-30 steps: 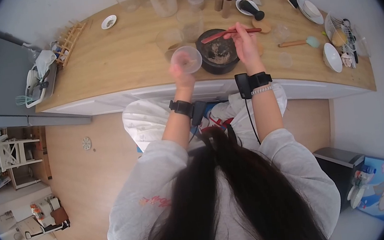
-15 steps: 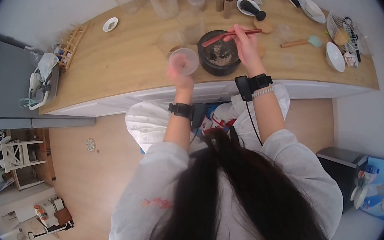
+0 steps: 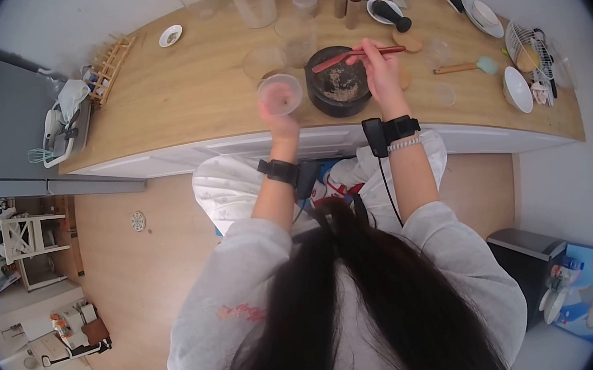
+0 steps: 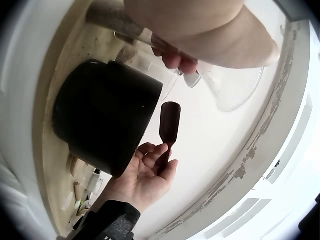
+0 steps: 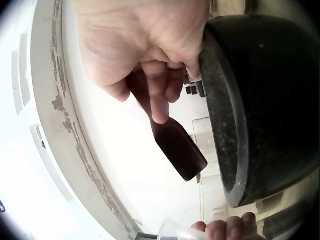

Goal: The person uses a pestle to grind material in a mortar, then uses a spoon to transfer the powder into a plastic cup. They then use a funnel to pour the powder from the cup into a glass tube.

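My left hand (image 3: 279, 124) holds a clear plastic cup (image 3: 290, 89) by its side, just left of the dark mortar; in the left wrist view its fingertips show against the cup (image 4: 235, 90). My right hand (image 3: 382, 73) pinches the handle of a reddish-brown scoop (image 3: 330, 62). The scoop's blade hangs over the far part of the mortar (image 3: 339, 109), pointing left. Inside the mortar lies a brownish ground material (image 3: 341, 91). From the right wrist view, the scoop (image 5: 180, 150) sits beside the mortar's rim (image 5: 225, 120), its blade apart from the cup.
Clear containers (image 3: 264, 61) stand behind the cup. A black pestle (image 3: 390, 15) rests on a white dish at the back right, near brown-capped spice jars (image 3: 353, 12). Further right lie a spatula (image 3: 466, 65), a white bowl (image 3: 517, 89) and a wire basket (image 3: 524, 49).
My left hand has drifted a little left with the cup, away from the mortar. My right hand and the scoop keep nearly the same place over the mortar.
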A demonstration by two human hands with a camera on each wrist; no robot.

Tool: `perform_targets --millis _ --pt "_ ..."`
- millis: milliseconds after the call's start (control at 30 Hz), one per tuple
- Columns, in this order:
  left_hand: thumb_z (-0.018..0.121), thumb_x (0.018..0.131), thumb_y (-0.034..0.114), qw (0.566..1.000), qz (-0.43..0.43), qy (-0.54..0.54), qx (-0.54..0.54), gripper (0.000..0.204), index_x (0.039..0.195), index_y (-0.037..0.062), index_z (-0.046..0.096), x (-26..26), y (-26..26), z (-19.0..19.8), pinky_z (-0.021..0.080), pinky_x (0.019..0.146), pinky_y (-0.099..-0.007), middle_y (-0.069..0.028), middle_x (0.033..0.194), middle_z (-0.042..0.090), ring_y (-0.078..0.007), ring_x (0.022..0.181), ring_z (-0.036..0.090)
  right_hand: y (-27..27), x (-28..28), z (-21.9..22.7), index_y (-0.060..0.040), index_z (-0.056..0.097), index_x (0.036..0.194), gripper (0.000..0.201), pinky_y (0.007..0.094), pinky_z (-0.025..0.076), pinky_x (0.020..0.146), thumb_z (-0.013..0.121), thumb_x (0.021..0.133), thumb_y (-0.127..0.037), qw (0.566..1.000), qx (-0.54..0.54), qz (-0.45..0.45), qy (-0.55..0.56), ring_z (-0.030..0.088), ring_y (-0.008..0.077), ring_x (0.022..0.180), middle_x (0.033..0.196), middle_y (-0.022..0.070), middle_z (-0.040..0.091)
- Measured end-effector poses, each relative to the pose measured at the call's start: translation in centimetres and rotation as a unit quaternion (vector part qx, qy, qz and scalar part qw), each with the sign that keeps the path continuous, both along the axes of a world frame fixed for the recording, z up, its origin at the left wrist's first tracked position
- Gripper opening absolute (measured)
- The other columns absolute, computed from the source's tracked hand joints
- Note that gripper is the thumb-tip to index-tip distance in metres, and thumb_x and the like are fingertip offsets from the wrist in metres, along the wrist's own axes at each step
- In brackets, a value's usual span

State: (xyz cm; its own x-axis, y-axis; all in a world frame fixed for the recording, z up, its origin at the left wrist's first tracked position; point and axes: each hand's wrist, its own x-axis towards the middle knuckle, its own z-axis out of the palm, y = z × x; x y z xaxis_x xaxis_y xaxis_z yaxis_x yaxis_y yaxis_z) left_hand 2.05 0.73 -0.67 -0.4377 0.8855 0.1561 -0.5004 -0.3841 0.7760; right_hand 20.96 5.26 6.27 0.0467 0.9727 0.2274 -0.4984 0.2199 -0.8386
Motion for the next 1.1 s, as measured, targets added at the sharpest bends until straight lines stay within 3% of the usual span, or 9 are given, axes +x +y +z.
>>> perform_targets --millis 167,267,367,467,667,767,867,967,1100 --pt "0.019 0.084 0.059 0.998 -0.013 -0.067 0.000 0.066 0.089 0.0027 0.052 -1.2 -0.3 1.2 0.038 0.049 -0.0306 -0.0105 0.056 0.050 -0.0213 0.054 0.049 -0.1 0.0 0.0 0.0020 0.057 0.087 0.020 0.0255 0.045 0.064 0.054 0.089 -0.017 1.000 0.000 -0.001 0.001 0.060 0.0158 0.066 0.079 0.0082 0.060" --pt "0.020 0.084 0.059 1.000 -0.006 0.008 0.019 0.065 0.091 0.0033 0.052 -0.7 -0.4 0.7 0.039 0.050 -0.0302 -0.0102 0.063 0.053 -0.0204 0.055 0.050 0.0 0.0 -0.1 0.0022 0.057 0.087 0.020 0.0254 0.045 0.064 0.053 0.089 -0.017 1.000 -0.002 -0.001 -0.002 0.060 0.0158 0.067 0.079 0.0081 0.060" --pt "0.023 0.084 0.058 0.997 0.060 0.038 0.024 0.062 0.092 0.0040 0.053 1.6 -0.4 0.1 0.039 0.049 -0.0304 -0.0090 0.071 0.055 -0.0198 0.055 0.050 0.0 0.1 -0.1 0.0023 0.057 0.087 0.020 0.0255 0.045 0.064 0.053 0.089 -0.017 1.000 0.000 0.002 -0.003 0.060 0.0161 0.066 0.078 0.0082 0.060" --pt "0.024 0.084 0.058 0.994 0.054 0.077 0.052 0.061 0.093 0.0048 0.054 1.8 -0.3 -0.1 0.039 0.047 -0.0297 -0.0078 0.077 0.057 -0.0193 0.055 0.050 0.0 0.1 -0.1 0.0025 0.057 0.086 0.020 0.0256 0.046 0.064 0.053 0.089 -0.017 1.000 0.002 -0.001 0.000 0.060 0.0164 0.066 0.078 0.0084 0.060" --pt "0.025 0.083 0.058 0.999 -0.028 -0.028 0.034 0.062 0.093 0.0049 0.054 0.1 -0.3 0.1 0.038 0.047 -0.0298 -0.0085 0.076 0.057 -0.0194 0.053 0.049 0.0 0.2 -0.3 0.0033 0.057 0.088 0.020 0.0272 0.046 0.068 0.050 0.091 -0.016 1.000 -0.002 0.003 0.001 0.061 0.0187 0.069 0.079 0.0093 0.060" --pt "0.026 0.083 0.058 0.999 -0.032 -0.037 0.015 0.061 0.095 0.0049 0.055 0.0 -0.3 -0.4 0.041 0.049 -0.0309 -0.0084 0.081 0.057 -0.0197 0.060 0.052 -0.1 0.2 -0.1 0.0031 0.057 0.087 0.020 0.0266 0.046 0.067 0.051 0.090 -0.016 1.000 -0.002 -0.001 0.001 0.060 0.0177 0.068 0.078 0.0089 0.060" --pt "0.027 0.084 0.057 0.990 0.045 0.127 0.041 0.061 0.099 0.0051 0.054 1.5 -0.5 -1.4 0.045 0.054 -0.0318 -0.0076 0.088 0.057 -0.0198 0.071 0.054 -0.3 -0.1 0.2 0.0025 0.057 0.085 0.021 0.0253 0.045 0.064 0.054 0.089 -0.018 1.000 -0.002 -0.009 0.002 0.059 0.0157 0.066 0.076 0.0083 0.060" --pt "0.027 0.084 0.058 0.999 0.008 0.041 0.018 0.061 0.102 0.0055 0.054 1.5 -0.3 -2.0 0.047 0.059 -0.0315 -0.0064 0.093 0.057 -0.0196 0.080 0.054 -0.3 -0.1 0.3 0.0019 0.057 0.083 0.021 0.0245 0.044 0.063 0.054 0.089 -0.018 1.000 0.003 -0.015 -0.002 0.059 0.0147 0.064 0.074 0.0074 0.060" --pt "0.027 0.084 0.059 0.997 -0.014 0.065 0.034 0.062 0.101 0.0060 0.054 0.8 -0.5 -1.8 0.047 0.058 -0.0295 -0.0057 0.091 0.057 -0.0184 0.078 0.054 -0.2 0.0 0.0 0.0002 0.058 0.079 0.022 0.0219 0.040 0.056 0.054 0.089 -0.018 1.000 0.005 -0.018 -0.012 0.053 0.0104 0.057 0.069 0.0043 0.058"
